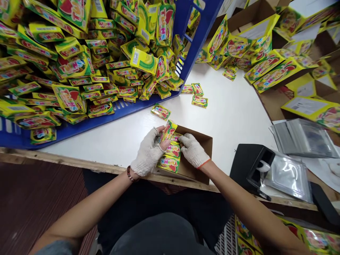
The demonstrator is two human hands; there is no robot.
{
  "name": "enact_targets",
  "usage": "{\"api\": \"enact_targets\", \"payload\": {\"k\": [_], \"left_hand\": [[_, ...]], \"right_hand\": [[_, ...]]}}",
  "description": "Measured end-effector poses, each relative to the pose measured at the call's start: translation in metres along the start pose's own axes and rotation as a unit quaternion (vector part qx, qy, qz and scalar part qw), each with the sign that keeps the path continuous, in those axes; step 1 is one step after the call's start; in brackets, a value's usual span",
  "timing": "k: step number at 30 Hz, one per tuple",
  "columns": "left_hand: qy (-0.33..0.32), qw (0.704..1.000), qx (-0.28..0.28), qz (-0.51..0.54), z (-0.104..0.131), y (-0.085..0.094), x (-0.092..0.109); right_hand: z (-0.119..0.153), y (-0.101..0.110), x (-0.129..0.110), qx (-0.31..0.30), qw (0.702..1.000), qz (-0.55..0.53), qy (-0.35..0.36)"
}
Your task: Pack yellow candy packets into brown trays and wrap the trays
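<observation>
An open brown cardboard box [198, 150] stands at the front edge of the white table, with small yellow-green packs [168, 163] lined up in its left part. My left hand [150, 150], in a white glove with bare fingertips, grips a tilted pack [169, 130] over the box's left side. My right hand [192, 148], also gloved, reaches into the box with its fingers bent at the upper packs; whether it grips one is hidden. A loose pack [160, 111] lies just behind the box.
A blue crate [195, 42] heaped with packs fills the back left. Several loose packs [199, 101] lie beside it. Yellow display boxes [278, 74] crowd the back right. A black tape dispenser [245, 166] and clear plastic sleeves [289, 177] are at the right.
</observation>
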State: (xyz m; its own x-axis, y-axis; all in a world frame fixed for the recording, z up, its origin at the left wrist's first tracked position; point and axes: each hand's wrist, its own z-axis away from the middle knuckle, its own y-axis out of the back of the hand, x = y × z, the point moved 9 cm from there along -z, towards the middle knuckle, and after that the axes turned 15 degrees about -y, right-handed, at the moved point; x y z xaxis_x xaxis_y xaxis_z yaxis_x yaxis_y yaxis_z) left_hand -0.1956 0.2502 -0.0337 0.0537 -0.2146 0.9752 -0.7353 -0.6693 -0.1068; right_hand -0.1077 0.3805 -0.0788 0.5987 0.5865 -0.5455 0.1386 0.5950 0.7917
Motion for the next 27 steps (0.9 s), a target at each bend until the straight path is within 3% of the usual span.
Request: {"api": "enact_targets", "payload": {"k": [4, 7, 9, 11, 13, 16, 19, 21, 23, 25, 27], "left_hand": [[-0.068, 0.982, -0.081, -0.154, 0.003, -0.005, 0.017], [-0.202, 0.924, -0.120, -0.303, 0.005, -0.013, 0.040], [-0.285, 0.874, -0.135, -0.370, 0.007, -0.023, 0.053], [-0.338, 0.836, -0.157, -0.403, 0.007, -0.035, 0.060], [-0.362, 0.817, -0.178, -0.411, 0.004, -0.047, 0.067], [-0.325, 0.834, -0.186, -0.404, -0.008, -0.056, 0.075], [-0.213, 0.869, -0.225, -0.386, -0.018, -0.059, 0.067], [-0.175, 0.869, -0.243, -0.394, -0.019, -0.060, 0.062], [-0.185, 0.854, -0.254, -0.414, -0.016, -0.065, 0.062], [-0.201, 0.836, -0.283, -0.425, -0.011, -0.072, 0.058], [-0.205, 0.818, -0.309, -0.439, -0.007, -0.075, 0.052]], "right_hand": [[-0.001, 0.001, -0.003, -0.052, 0.998, -0.032, 0.027], [0.003, 0.026, 0.000, -0.044, 0.991, -0.125, -0.007], [0.011, 0.047, 0.001, -0.043, 0.971, -0.231, -0.039], [0.022, 0.065, -0.006, -0.063, 0.943, -0.325, -0.044], [0.032, 0.078, -0.020, -0.089, 0.933, -0.349, -0.017], [0.041, 0.096, -0.039, -0.078, 0.964, -0.253, 0.041], [0.047, 0.116, -0.049, -0.003, 0.987, -0.135, 0.090], [0.053, 0.127, -0.058, 0.059, 0.991, -0.052, 0.108], [0.059, 0.128, -0.070, 0.097, 0.985, 0.078, 0.117], [0.063, 0.113, -0.077, 0.070, 0.964, 0.229, 0.113], [0.064, 0.090, -0.069, -0.016, 0.936, 0.340, 0.085]]}}
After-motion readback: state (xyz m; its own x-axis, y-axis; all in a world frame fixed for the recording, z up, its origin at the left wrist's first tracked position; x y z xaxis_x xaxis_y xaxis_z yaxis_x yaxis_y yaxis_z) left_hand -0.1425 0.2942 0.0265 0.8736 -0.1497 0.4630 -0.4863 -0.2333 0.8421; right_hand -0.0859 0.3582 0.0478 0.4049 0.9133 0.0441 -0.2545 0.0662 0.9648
